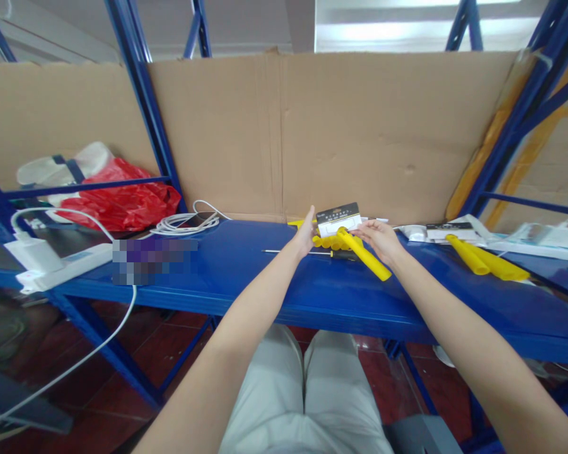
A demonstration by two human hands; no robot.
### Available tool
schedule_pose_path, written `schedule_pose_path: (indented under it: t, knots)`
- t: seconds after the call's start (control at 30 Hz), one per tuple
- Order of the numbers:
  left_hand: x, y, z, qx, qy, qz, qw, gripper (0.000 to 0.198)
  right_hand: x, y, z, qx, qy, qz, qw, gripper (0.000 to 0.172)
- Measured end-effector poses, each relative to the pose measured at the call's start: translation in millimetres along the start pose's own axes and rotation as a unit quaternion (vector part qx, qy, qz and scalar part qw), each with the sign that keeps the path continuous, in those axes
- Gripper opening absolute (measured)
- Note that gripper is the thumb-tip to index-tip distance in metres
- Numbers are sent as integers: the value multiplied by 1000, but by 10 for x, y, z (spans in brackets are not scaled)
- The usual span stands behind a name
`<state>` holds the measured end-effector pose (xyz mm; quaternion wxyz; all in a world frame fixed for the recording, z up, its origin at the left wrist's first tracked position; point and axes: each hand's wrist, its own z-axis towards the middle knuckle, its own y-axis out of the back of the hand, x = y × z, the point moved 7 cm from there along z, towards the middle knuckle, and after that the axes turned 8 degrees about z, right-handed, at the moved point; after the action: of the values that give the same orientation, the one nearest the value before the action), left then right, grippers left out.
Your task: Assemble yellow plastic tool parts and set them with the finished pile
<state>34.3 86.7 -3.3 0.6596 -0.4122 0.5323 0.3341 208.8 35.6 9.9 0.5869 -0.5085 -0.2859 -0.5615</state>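
Note:
A black-and-white packaging card [339, 222] is held up at a tilt above the blue shelf. At its left edge is my left hand [305, 236], one finger pointing up and the others partly hidden behind the card. My right hand [379, 239] pinches the card's lower right corner between thumb and fingers. From the card's lower edge a yellow tube [366, 256] slants down to the right. Several more yellow tubes [327, 242] lie bunched just behind and below the card. A screwdriver [299, 252] rests on the shelf in front of them, its dark handle partly covered by the tube.
Farther right lie another packaging card [451, 232] and two yellow tubes [482, 260]. A white power strip [70, 265] with a plugged-in charger, a coiled white cable [184, 223] and a red plastic bag [123, 198] are at the left. Cardboard [359, 139] walls the back between blue posts.

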Motion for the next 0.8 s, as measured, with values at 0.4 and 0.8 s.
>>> schedule_pose_path:
  t: [0.4,0.8]
  knots:
    - [73,88,5,-77,-13,17,997,16,-71,2,28,7,-23,-8,1000,26]
    - [83,304,20,-232,-19,22,972,22,-113,-186,-52,136,50,-171,974,42]
